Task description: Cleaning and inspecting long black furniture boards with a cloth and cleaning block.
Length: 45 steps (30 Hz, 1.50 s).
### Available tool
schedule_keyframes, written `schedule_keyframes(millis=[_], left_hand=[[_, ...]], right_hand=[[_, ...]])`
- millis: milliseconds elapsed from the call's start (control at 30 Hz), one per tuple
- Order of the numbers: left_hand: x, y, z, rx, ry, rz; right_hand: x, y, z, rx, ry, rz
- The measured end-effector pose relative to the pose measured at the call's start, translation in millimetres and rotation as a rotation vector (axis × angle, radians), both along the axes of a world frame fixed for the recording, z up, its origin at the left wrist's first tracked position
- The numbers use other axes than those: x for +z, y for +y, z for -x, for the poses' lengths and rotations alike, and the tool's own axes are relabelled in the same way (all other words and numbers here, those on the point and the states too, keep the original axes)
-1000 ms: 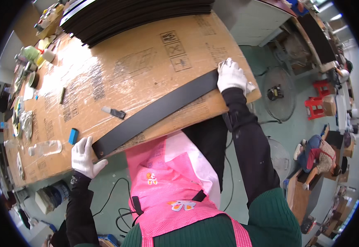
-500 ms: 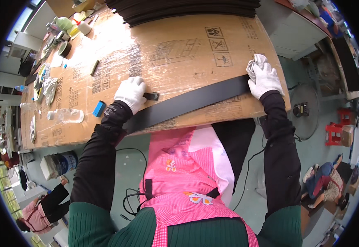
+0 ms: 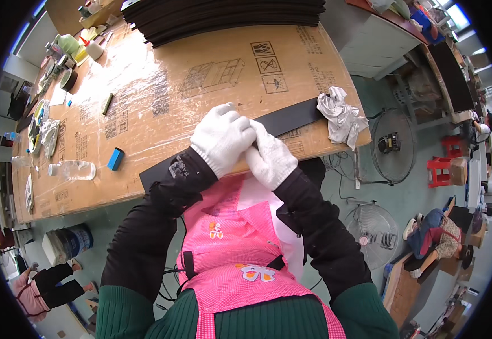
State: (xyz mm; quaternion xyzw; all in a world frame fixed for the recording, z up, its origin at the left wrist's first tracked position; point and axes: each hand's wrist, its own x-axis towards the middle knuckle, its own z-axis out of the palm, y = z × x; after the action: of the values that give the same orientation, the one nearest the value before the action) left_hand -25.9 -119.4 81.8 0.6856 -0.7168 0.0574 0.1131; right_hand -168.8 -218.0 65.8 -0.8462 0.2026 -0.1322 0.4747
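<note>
Here, one left hand (image 3: 221, 139) meets one right hand (image 3: 271, 156) over one black strip (image 3: 292, 120), fingers (image 3: 240, 125) curled, grip impossible to tell.

One gloved left hand (image 3: 223, 138) and one gloved right hand (image 3: 273, 159) show, with one dark strip (image 3: 294, 117), one stack of dark boards (image 3: 229, 20) too tight to count, one crumpled cloth (image 3: 340, 117), one blue block (image 3: 116, 159), one cardboard-covered table (image 3: 155, 130), two fans (image 3: 390, 142), two red stools (image 3: 438, 174) and at least three other people (image 3: 444, 240).
</note>
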Motion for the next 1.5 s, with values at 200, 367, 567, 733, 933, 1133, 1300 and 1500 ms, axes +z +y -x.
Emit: schedule_keyframes(millis=[200,367,567,733,933,1133,1300,1500], left_hand=[[-24.3,24.9,14.3,0.223,0.246,0.202],[-60.2,59.3,-20.2,0.113,0.234,-0.168],[-77.0,60.7,-22.0,0.143,0.24,-0.125],[-79.6,61.1,-23.1,0.158,0.227,-0.142],[-78.5,59.2,-23.7,0.148,0.228,-0.127],[-77.7,60.7,-24.2,0.152,0.231,-0.129],[-77.2,60.6,-23.0,0.15,0.227,-0.121],[-75.5,59.7,-22.9,0.154,0.256,-0.125]], right_hand=[[-78.3,-91.5,5.9,-0.5,0.069,0.107],[-91.4,-123.3,12.2,-0.515,0.1,0.662],[-100.5,-113.9,7.0,-0.371,0.073,0.855],[-106.4,-103.2,2.5,-0.301,0.086,0.855],[-102.6,-109.2,6.7,-0.325,0.028,0.735],[-100.7,-107.3,5.0,-0.354,0.027,0.658],[-97.8,-114.4,7.8,-0.383,0.058,0.622],[-92.2,-118.3,4.8,-0.397,0.164,0.626]])
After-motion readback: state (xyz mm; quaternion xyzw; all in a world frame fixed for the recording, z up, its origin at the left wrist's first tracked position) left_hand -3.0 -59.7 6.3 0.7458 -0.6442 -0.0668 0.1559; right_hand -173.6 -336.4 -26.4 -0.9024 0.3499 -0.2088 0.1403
